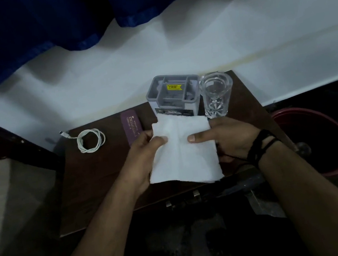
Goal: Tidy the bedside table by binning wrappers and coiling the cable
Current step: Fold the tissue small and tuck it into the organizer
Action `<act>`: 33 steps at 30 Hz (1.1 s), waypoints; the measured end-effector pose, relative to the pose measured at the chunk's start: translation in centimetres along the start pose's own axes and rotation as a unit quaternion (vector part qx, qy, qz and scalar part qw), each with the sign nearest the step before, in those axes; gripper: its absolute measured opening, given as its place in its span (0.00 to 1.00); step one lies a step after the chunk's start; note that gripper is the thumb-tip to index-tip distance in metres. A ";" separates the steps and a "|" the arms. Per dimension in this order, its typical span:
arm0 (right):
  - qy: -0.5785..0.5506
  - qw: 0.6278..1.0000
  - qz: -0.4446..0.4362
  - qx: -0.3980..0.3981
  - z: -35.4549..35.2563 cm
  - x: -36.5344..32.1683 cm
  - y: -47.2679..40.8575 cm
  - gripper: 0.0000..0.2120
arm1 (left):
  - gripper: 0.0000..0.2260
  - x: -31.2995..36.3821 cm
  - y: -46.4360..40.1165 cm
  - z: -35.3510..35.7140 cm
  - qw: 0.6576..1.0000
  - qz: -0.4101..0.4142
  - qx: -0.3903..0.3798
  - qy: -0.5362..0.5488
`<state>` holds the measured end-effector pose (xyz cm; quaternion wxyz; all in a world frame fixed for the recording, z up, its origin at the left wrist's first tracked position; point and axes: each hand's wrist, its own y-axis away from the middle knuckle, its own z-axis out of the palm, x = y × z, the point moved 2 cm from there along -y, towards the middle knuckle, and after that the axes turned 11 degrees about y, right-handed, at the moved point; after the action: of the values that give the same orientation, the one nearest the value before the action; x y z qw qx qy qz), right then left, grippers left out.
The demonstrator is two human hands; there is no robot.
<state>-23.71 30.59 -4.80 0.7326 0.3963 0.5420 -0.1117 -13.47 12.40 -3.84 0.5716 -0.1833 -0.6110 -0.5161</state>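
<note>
Both hands hold a white paper tissue [187,154] flat above the dark wooden bedside table [97,185]. My left hand [145,154] pinches its left edge with the thumb on top. My right hand [226,138] grips the right edge, thumb pressed on the sheet; black bands circle that wrist. A white cable [90,140] lies coiled in a loop at the table's back left, its plug end pointing off toward the wall.
A purple spectacle case [132,128] lies behind my left hand. A grey plastic organiser box [172,93] and a clear glass tumbler [216,94] stand at the back. A red bin [323,136] sits on the floor to the right. Blue curtains hang above.
</note>
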 end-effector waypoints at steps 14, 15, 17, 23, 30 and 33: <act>-0.011 0.999 0.015 -0.029 5.3 -0.4 -2.8 0.15 | 0.06 0.4 1.0 -7.2 0.997 -0.074 0.001 -0.019; -0.009 1.000 0.004 -0.020 5.3 -0.5 -2.8 0.15 | 0.07 0.6 0.8 -7.5 0.997 -0.075 -0.003 -0.027; -0.005 1.000 -0.024 0.000 5.1 -0.7 -3.1 0.17 | 0.08 0.9 0.4 -7.8 0.997 -0.068 -0.012 -0.036; -0.003 0.999 -0.032 0.024 4.4 -0.6 -3.3 0.18 | 0.08 1.7 -1.0 -7.3 0.999 -0.026 -0.020 -0.006; -0.036 0.999 -0.034 0.015 3.4 -0.4 -3.3 0.16 | 0.14 1.5 -1.0 -7.5 0.999 0.002 -0.033 0.008; -0.032 0.999 -0.030 0.023 3.4 -0.8 -3.1 0.21 | 0.23 1.8 -0.6 -7.1 0.999 0.018 -0.046 0.009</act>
<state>-23.49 25.90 -5.18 0.7367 0.3925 0.5273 -0.1587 -10.81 5.53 -3.84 0.5768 -0.2160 -0.5780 -0.5353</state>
